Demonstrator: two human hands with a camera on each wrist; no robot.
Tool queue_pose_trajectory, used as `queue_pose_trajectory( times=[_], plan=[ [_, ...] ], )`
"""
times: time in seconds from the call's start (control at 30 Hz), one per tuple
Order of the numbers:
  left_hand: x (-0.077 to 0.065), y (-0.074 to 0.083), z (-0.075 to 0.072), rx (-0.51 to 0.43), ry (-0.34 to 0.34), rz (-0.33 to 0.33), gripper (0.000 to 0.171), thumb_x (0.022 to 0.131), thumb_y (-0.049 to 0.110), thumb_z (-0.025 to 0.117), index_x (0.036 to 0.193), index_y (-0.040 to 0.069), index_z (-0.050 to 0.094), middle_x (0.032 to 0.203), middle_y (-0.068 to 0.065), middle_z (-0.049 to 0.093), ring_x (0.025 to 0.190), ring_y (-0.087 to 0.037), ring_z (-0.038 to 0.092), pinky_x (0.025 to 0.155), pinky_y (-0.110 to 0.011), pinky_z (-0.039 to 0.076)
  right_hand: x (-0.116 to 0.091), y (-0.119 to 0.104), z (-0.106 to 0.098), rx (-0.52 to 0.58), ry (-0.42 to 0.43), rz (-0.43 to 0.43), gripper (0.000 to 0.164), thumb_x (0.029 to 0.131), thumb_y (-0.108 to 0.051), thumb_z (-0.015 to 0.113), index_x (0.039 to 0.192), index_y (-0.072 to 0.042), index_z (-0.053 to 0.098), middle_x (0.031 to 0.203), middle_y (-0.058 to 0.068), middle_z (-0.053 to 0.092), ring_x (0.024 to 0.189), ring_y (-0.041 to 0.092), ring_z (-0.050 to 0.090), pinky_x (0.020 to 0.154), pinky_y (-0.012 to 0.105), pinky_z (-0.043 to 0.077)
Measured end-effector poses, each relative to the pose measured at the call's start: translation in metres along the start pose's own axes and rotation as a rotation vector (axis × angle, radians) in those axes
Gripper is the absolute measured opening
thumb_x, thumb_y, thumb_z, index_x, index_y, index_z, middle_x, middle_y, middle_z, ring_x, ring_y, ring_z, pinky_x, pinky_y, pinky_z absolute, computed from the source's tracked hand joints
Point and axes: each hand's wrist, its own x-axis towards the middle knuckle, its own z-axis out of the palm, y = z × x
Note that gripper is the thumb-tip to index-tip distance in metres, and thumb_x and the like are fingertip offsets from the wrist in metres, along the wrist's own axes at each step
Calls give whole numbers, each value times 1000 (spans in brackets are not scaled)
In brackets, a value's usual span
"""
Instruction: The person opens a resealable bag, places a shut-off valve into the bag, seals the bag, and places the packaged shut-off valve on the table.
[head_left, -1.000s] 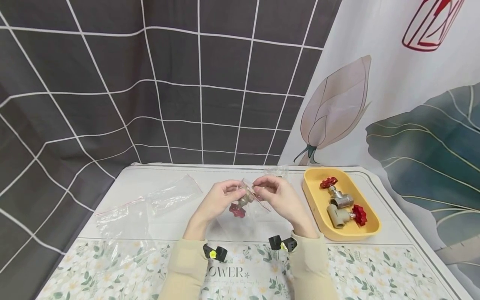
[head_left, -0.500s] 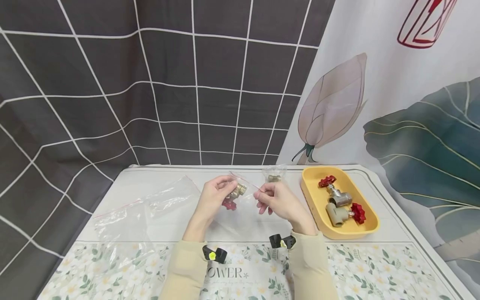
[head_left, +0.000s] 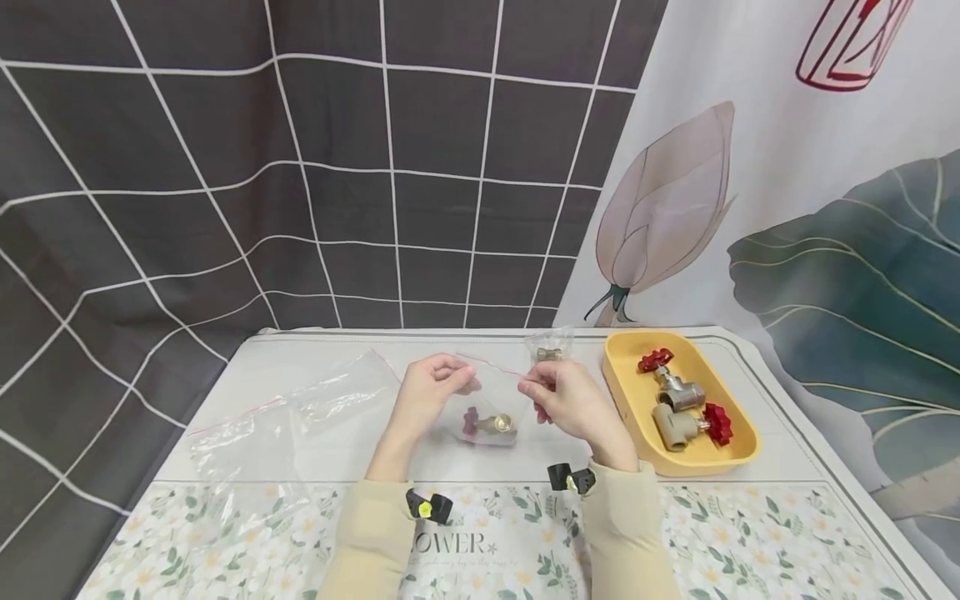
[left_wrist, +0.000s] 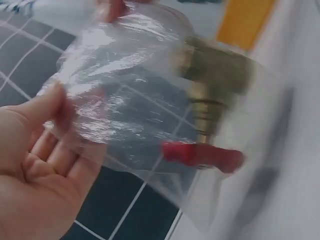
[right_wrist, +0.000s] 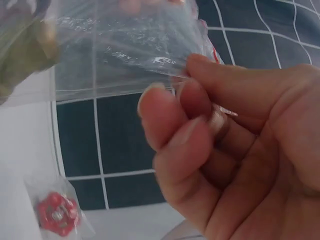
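A clear zip bag [head_left: 491, 387] hangs between my two hands, with a brass valve [head_left: 493, 423] at its bottom. In the left wrist view the valve's red handwheel [left_wrist: 202, 155] and its blurred brass body [left_wrist: 220, 70] show through the plastic. My left hand [head_left: 429, 396] pinches one upper corner of the bag between thumb and fingers. At the other upper corner my right hand [head_left: 568, 400] pinches the plastic near the red seal line. The right wrist view shows this right hand [right_wrist: 220, 135] close up, with thumb and fingers together on the bag's edge.
A yellow tray [head_left: 618, 400] on the right holds a metal valve [head_left: 675, 392] and a beige valve [head_left: 678, 429], both with red handwheels. Behind my right hand lies another bagged valve [head_left: 550, 352]. Flat clear bags [head_left: 251, 446] lie at left on the table.
The valve was up in my left hand's fingers at the bag mouth; now it lies at the bag's bottom. Both hands now hold the bag's upper corners.
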Motion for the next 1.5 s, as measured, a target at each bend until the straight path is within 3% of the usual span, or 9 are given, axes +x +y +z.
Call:
queue_pose_trajectory(
  times=[0.13,0.27,0.57,0.93,1.17,1.37,1.5],
  plan=[
    [-1,0,-5,9,-110,-20,21,93,16,68,104,-1,68,92,-10,74,84,-23,72,101,-46,45,-1,4,-4,-73,24,-20,23,94,-14,67,71,-13,61,54,-2,54,48,12,50,44,25,36],
    [-3,1,-10,35,-184,-24,22,95,18,66,108,0,68,96,-10,74,86,-23,72,100,-47,46,-2,6,-8,-115,48,-88,21,93,-14,68,73,-15,62,57,-5,54,52,11,50,49,28,39],
    [-4,5,-14,87,-207,-2,24,94,22,67,106,1,69,93,-8,74,85,-21,71,88,-36,54,-2,7,-11,-165,44,-172,18,91,-14,70,74,-15,65,62,-8,50,58,9,46,54,28,41],
    [-3,3,-16,166,-136,-11,19,94,22,67,105,7,71,92,-2,74,84,-18,70,96,-48,48,-2,12,-9,-187,63,-189,10,90,-12,71,80,-13,70,72,-7,59,66,11,50,59,29,44],
    [-2,-3,-20,154,-97,31,23,93,20,67,106,1,71,93,-6,74,86,-20,70,86,-36,55,-1,11,-9,-192,82,-180,7,90,-12,71,83,-13,72,77,-6,64,72,12,54,64,32,46],
    [-5,5,-21,155,-37,30,19,91,14,70,103,-1,72,93,-10,74,87,-22,70,87,-38,54,0,11,-7,-202,98,-161,4,90,-15,72,91,-11,72,82,-4,65,75,14,58,66,33,47],
    [-2,-4,-22,147,-15,48,16,88,19,74,97,5,74,88,-5,74,82,-19,70,83,-36,55,0,10,-6,-213,109,-142,26,88,-19,74,109,-6,68,89,3,65,83,20,61,73,38,50]
  ],
)
